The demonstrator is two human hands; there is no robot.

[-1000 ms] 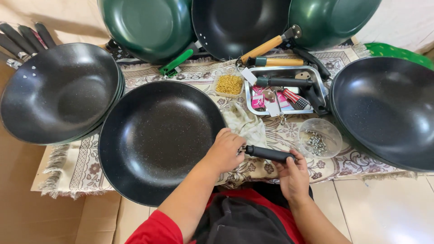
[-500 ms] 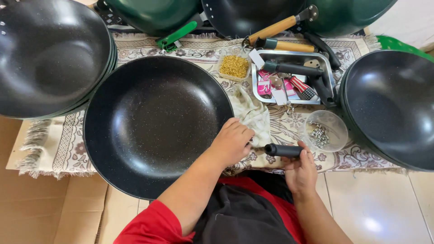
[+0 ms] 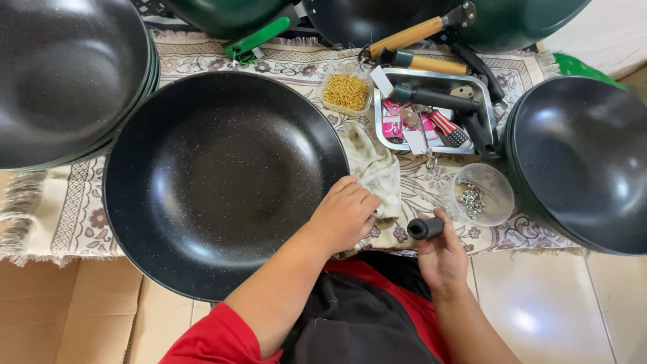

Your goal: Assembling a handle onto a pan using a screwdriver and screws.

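Note:
A large black speckled pan [image 3: 222, 182] lies on a patterned cloth [image 3: 67, 202] in front of me. My left hand [image 3: 344, 216] rests curled on the pan's near right rim, next to a crumpled pale rag [image 3: 374, 168]. In my right hand [image 3: 441, 253] is a black pan handle [image 3: 426, 228], its round end pointing left toward the pan. A small clear bowl [image 3: 478, 195] of metal washers sits just beyond my right hand.
Stacked black pans stand at the left [image 3: 67, 74] and right [image 3: 579, 162]. Green pans and wooden handles [image 3: 411, 34] lie at the back. A metal tray [image 3: 438, 114] holds handles and small packets. A tub of gold screws [image 3: 346, 92] sits beside it.
The view has shifted down and nearer. My right hand has turned the black handle so its end faces the pan. My left hand stays on the rim.

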